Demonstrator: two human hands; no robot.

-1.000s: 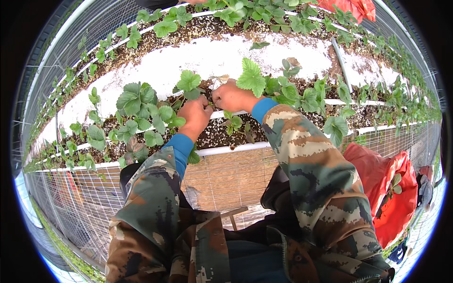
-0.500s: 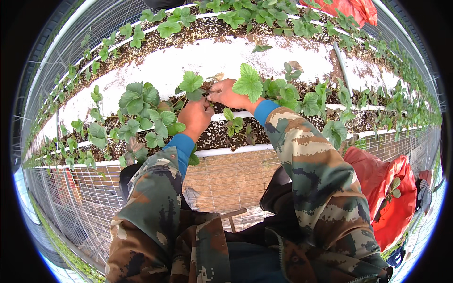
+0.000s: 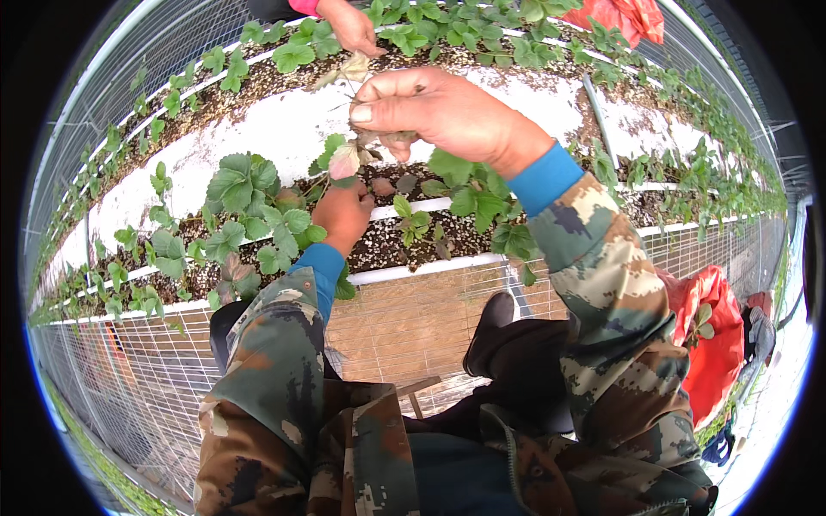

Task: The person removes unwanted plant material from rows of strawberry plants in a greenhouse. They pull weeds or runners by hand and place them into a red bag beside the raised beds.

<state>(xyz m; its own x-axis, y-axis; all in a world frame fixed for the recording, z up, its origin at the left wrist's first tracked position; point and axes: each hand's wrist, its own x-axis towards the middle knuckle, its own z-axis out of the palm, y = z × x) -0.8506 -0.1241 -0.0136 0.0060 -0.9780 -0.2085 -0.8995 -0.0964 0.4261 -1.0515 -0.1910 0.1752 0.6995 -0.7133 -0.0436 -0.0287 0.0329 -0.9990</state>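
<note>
My right hand (image 3: 422, 112) is raised over the white strip, thumb and fingers pinched on withered strawberry leaves (image 3: 353, 69). Their dry, pale brown blades and thin stalks stick out past the fingertips. Lower down, my left hand (image 3: 342, 217) is closed at the base of a strawberry plant in the near row; what its fingers grip is hidden. Just above it shows a pinkish, faded leaf (image 3: 344, 161). Left of that hand grows a leafy green strawberry plant (image 3: 239, 181). A small strawberry plant (image 3: 414, 222) stands to its right in the dark, speckled soil.
Another person's hand (image 3: 348, 26) reaches in over the far planted row. White pipes edge the beds, and a white rail (image 3: 422, 268) runs along wire mesh nearest me. Red bags lie at right (image 3: 718, 344) and far right (image 3: 624, 17). A grey bar (image 3: 600, 116) crosses the white strip.
My right hand has lifted away from the plant, toward the camera, with withered leaves in it. My left hand has stayed low, shifting slightly left. Another person's hand has come into view at the top.
</note>
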